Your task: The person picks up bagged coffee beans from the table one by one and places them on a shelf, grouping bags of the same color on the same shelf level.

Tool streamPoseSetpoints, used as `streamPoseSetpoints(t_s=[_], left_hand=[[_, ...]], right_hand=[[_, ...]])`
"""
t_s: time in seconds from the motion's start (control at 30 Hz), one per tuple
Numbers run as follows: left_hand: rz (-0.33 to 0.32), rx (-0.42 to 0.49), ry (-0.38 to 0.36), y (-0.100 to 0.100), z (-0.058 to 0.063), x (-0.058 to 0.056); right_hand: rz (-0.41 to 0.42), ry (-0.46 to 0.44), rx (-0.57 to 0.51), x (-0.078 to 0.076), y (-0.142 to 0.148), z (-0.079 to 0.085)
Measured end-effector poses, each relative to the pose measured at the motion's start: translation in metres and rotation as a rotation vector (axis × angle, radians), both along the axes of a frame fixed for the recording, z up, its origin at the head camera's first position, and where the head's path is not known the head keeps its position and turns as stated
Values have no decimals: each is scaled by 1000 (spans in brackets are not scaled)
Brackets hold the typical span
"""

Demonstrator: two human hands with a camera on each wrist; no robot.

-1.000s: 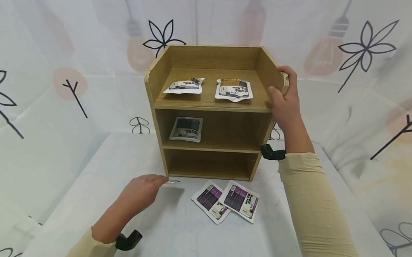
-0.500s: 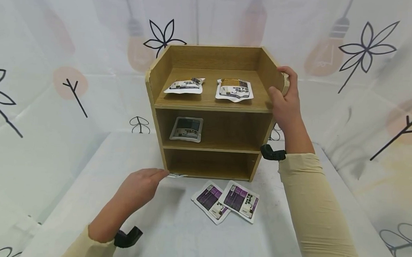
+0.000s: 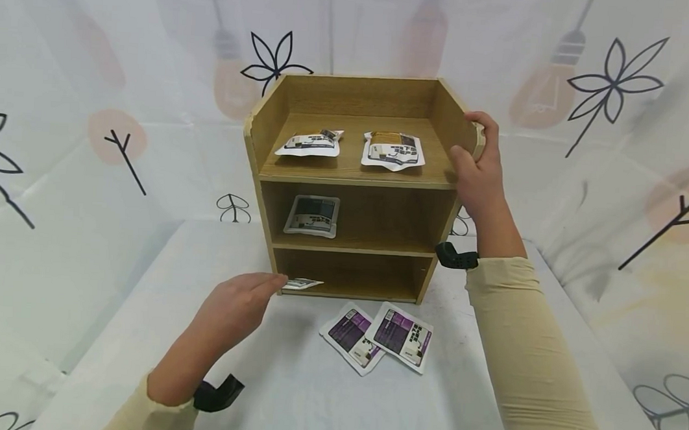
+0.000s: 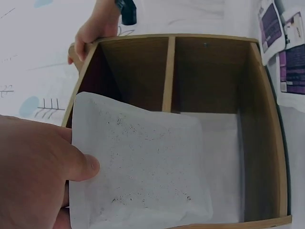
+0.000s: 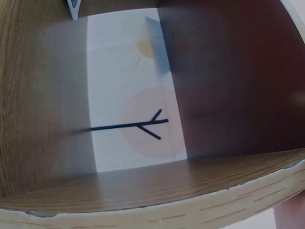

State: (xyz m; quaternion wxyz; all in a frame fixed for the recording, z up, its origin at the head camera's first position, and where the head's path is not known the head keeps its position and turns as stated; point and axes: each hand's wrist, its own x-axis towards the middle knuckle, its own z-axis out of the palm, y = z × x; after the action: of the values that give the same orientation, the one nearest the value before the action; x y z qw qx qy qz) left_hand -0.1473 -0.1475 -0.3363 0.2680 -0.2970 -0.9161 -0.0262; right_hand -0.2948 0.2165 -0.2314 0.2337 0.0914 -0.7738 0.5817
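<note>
My left hand (image 3: 237,307) pinches a flat packet (image 3: 304,284) by its edge, at the front left of the wooden shelf's (image 3: 358,181) lowest compartment. In the left wrist view the thumb lies on the packet's plain white face (image 4: 138,167), which hides part of the shelf front. My right hand (image 3: 480,167) grips the upper right side panel of the shelf. On the top level lie two white and gold packets, one at left (image 3: 310,144) and one at right (image 3: 392,150). A dark-fronted packet (image 3: 312,216) leans in the middle compartment's left half.
Two purple and white packets, a left one (image 3: 351,337) and a right one (image 3: 401,335), overlap on the white tabletop (image 3: 311,408) in front of the shelf. A patterned cloth (image 3: 366,28) hangs behind and along both sides.
My left hand has moved slightly up and forward with its packet, from the table in front of the shelf to the lowest compartment's opening. The right hand stays on the side panel.
</note>
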Motion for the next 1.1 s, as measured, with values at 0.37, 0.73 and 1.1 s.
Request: streamPoseSetpoints(t_s=[0.37, 0.73, 1.1], left_hand=[[-78, 65, 113, 6, 11, -2], [-141, 102, 190, 14, 18, -6], [-223, 189, 236, 24, 18, -15]], right_hand=[[-5, -2, 3, 1, -1, 1], [-3, -2, -9, 2, -1, 1], [-8, -22, -6, 1, -1, 1]])
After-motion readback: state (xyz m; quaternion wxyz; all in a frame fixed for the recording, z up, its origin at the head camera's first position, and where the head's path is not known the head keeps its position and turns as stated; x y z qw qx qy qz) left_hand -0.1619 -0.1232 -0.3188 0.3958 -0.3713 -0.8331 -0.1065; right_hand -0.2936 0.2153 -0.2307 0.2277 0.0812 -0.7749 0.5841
